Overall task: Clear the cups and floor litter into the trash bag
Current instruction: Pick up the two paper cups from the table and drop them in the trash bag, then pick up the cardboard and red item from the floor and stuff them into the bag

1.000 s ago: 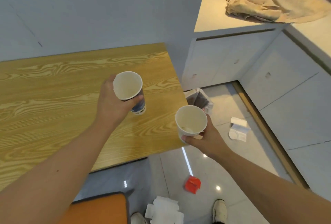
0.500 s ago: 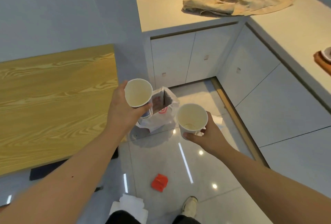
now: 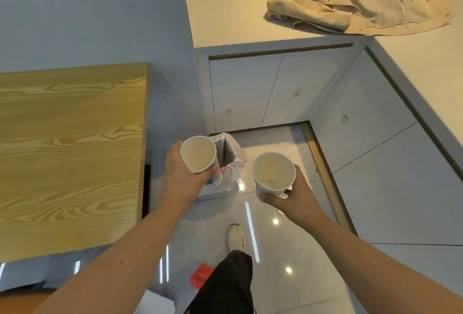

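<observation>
My left hand [image 3: 179,175] grips a white paper cup [image 3: 199,154] with blue print low on its side, held upright in front of the trash bag. My right hand [image 3: 294,197] holds a second white paper cup [image 3: 273,174] from below; a little residue shows at its bottom. The white plastic trash bag [image 3: 231,163] stands open on the floor by the cabinet corner, partly hidden behind the left cup. A red piece of litter [image 3: 199,276] lies on the floor near my leg, and white paper [image 3: 156,303] lies at the bottom edge.
A wooden table [image 3: 70,153] is at the left. White cabinets [image 3: 250,93] and a countertop with a beige garment [image 3: 350,0] wrap the back and right. My shoe [image 3: 235,237] and dark trouser leg stand on the glossy grey floor.
I have stepped away from the table toward the bag; both cups moved with my hands closer to it. The white litter by the cabinet is now hidden behind my right hand.
</observation>
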